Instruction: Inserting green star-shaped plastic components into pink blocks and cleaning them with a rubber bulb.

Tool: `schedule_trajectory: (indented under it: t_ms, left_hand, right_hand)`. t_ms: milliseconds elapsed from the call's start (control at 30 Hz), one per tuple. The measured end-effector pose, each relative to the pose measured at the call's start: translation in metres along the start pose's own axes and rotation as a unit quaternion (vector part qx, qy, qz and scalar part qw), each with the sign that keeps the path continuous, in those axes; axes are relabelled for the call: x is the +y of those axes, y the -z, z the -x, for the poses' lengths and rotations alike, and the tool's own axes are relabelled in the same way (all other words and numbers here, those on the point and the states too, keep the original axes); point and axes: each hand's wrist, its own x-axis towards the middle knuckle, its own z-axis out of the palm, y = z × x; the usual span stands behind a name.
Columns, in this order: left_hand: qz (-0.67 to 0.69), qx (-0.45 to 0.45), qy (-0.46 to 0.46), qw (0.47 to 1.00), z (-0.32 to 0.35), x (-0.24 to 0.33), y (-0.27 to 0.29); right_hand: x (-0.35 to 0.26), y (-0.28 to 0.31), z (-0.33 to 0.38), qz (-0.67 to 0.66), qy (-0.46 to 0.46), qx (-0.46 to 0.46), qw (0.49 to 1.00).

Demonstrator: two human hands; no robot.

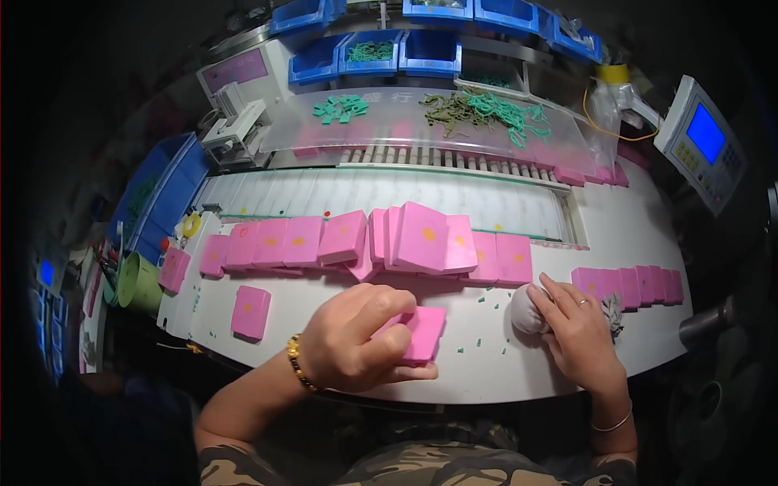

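Note:
My left hand (362, 338) is closed around a pink mould block (423, 334), held over the near middle of the white table (389, 387). Its fingers and thumb cover the block's left side. To the right, my right hand (577, 332) is wrapped over a rounded grey-white cloth pouch (528, 313) resting on the table. A grey ruffled end (613, 316) shows past the hand's other side. Between the two hands lie small green bits (481, 321). One more pink block (251, 313) lies alone left of my left hand.
A row of pink blocks (304, 240), some stacked, crosses the table before a roller conveyor (454, 159). More blocks (624, 285) lie at right. Green pieces (340, 108) sit on a clear shelf under blue bins (429, 55). A screen device (705, 142) stands right; a green cup (139, 282), left.

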Motion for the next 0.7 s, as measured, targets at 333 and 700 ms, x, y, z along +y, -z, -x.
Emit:
schedule_trajectory:
  t_ms: [333, 700]
  left_hand:
    - [-0.059, -0.139, 0.068, 0.986, 0.031, -0.019, 0.010]
    - [0.483, 0.215, 0.445, 0.723, 0.017, 0.015, -0.037]
  right_hand:
    - [-0.016, 0.011, -0.011, -0.055, 0.022, 0.023, 0.998]
    - [-0.064, -0.014, -0.032, -0.388, 0.039, 0.056, 0.919]
